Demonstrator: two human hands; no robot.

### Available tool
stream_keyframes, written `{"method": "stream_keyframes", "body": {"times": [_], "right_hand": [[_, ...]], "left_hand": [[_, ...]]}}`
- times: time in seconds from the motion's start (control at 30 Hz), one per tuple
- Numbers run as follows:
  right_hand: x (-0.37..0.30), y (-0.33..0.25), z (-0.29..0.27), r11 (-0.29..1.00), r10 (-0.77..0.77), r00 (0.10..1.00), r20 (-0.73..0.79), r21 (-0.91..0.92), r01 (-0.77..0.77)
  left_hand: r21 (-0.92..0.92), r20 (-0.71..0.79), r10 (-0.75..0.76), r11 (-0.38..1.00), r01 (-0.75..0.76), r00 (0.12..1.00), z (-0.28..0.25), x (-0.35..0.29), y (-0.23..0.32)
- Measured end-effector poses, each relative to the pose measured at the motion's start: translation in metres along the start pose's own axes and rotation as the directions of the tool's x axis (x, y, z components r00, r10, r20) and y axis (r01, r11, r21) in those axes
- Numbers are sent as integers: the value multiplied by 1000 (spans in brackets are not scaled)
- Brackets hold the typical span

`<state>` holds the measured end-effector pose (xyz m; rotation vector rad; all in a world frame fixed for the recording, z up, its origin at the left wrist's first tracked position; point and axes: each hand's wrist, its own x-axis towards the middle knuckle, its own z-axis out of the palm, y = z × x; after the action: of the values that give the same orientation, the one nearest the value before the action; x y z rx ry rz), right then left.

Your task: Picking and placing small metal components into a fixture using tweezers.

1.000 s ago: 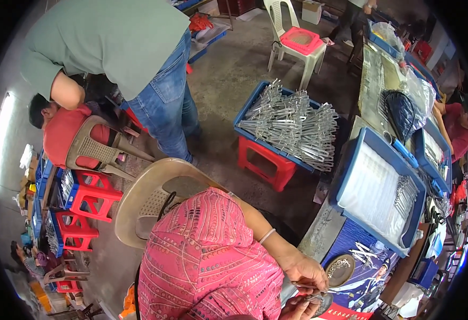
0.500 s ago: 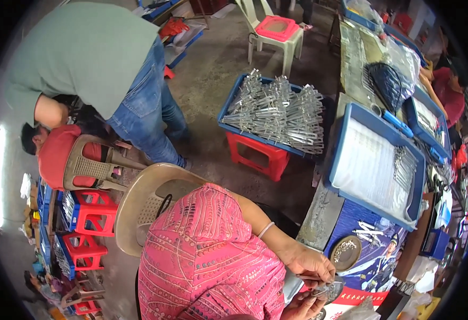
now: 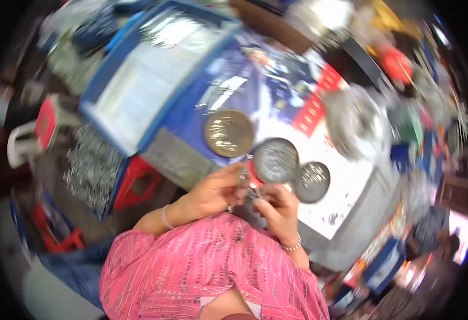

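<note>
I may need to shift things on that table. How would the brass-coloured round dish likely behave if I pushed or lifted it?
The brass-coloured round dish looks like shallow metal, so probably stiff. It lies flat on the printed sheet, so it would likely slide, not tip. The small bits inside could scatter if jolted; the blur hides what they are.

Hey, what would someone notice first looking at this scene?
Probably the two hands, left hand and right hand, pinching a small metal piece together above a pink striped shirt. Just beyond them, three round dishes of tiny parts sit on the table, beside a big blue tray at upper left.
</note>
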<state>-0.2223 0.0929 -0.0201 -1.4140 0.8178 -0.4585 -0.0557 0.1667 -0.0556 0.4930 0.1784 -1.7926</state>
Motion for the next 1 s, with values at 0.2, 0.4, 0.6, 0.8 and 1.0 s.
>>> {"method": "stream_keyframes", "body": {"times": [0.2, 0.4, 0.6, 0.8, 1.0], "right_hand": [[3, -8, -4, 979, -150, 982, -113, -157, 132], [4, -1, -13, 989, -86, 987, -136, -130, 68], [8, -7, -24, 979, -105, 986, -130, -186, 79], [8, -12, -28, 968, -139, 986, -97, -223, 115], [7, -14, -33, 966, -100, 993, -65, -245, 81]], "left_hand": [[-146, 71, -145, 977, 154, 987, 7, 18, 2], [-171, -3, -202, 965, 198, 979, 15, 29, 0], [69, -55, -144, 987, 147, 988, 15, 33, 0], [143, 58, -127, 983, 118, 990, 17, 35, 2], [288, 35, -81, 955, 68, 996, 19, 38, 2]]}}
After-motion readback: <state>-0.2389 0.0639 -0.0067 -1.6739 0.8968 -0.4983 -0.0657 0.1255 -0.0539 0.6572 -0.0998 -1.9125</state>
